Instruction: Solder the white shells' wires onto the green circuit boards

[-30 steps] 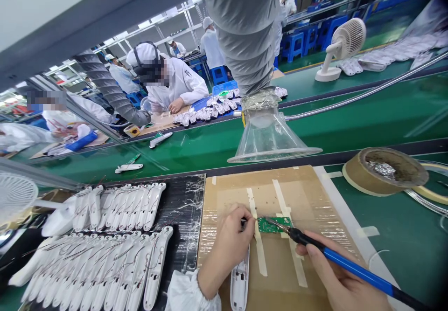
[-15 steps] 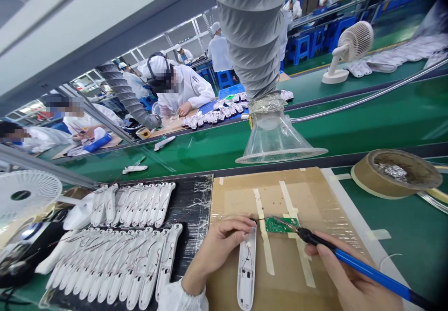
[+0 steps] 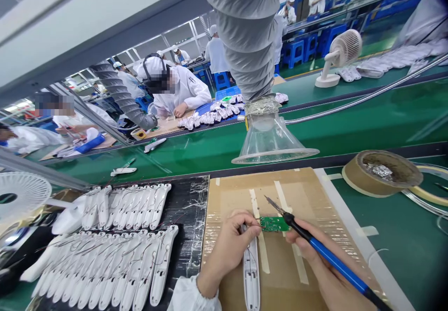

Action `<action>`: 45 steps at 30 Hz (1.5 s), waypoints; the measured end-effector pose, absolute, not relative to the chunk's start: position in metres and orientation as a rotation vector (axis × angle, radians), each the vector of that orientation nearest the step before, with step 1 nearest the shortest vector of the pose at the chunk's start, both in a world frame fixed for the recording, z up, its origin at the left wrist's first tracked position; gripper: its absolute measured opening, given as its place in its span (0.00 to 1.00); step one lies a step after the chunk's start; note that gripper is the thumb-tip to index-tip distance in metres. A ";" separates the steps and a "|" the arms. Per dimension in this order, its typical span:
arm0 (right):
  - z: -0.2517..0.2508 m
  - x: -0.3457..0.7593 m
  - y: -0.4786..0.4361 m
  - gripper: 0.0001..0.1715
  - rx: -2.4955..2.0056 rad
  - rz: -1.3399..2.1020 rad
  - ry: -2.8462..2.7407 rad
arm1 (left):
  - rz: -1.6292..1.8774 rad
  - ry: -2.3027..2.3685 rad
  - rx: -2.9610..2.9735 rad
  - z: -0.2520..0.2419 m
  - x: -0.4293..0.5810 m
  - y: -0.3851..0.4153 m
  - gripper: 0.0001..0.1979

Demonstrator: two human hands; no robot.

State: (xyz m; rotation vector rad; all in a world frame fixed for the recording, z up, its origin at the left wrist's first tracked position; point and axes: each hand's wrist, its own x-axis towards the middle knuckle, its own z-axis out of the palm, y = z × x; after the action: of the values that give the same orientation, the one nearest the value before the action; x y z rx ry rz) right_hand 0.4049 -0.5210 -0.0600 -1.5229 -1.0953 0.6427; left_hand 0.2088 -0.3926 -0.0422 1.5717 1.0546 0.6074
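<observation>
A blue-handled soldering iron [image 3: 315, 243] is gripped in my right hand [image 3: 315, 259]. Its bare metal tip points up and left, raised over the far edge of a small green circuit board [image 3: 273, 224]. The board lies flat across strips of masking tape. At the board's left end, my left hand [image 3: 238, 236] pinches a thin dark wire [image 3: 259, 219] between thumb and forefinger. Beneath that hand lies a long white plastic housing [image 3: 251, 273], open side up, with its upper end partly covered by my fingers.
Rows of white housings with wires [image 3: 101, 264] fill a black mat at left. A clear extraction hood [image 3: 275, 138] hangs over the cardboard's [image 3: 290, 283] far edge. A tape roll [image 3: 378, 173] holding crumpled metallic material stands at right. Another person [image 3: 178, 87] works across the green belt.
The soldering iron's tip has lifted off the board and now sits farther away. My left hand has shifted right, its fingers now closed at the board's left end.
</observation>
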 end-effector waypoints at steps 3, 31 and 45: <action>-0.048 0.395 -0.515 0.19 -1.539 0.669 -1.062 | 0.587 1.091 1.599 -0.040 0.211 -0.395 0.05; -0.075 0.366 -0.487 0.20 -1.542 0.717 -1.015 | 0.633 1.054 1.615 -0.041 0.210 -0.398 0.07; -0.085 0.414 -0.532 0.16 -1.682 0.470 -1.128 | 0.339 1.294 1.849 -0.026 0.221 -0.388 0.09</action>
State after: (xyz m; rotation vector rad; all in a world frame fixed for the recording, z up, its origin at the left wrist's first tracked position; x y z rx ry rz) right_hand 0.4139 -0.5316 -0.0846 -1.6825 -1.1281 0.4700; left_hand 0.2211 -0.3882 -0.0256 1.8487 1.2945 0.3391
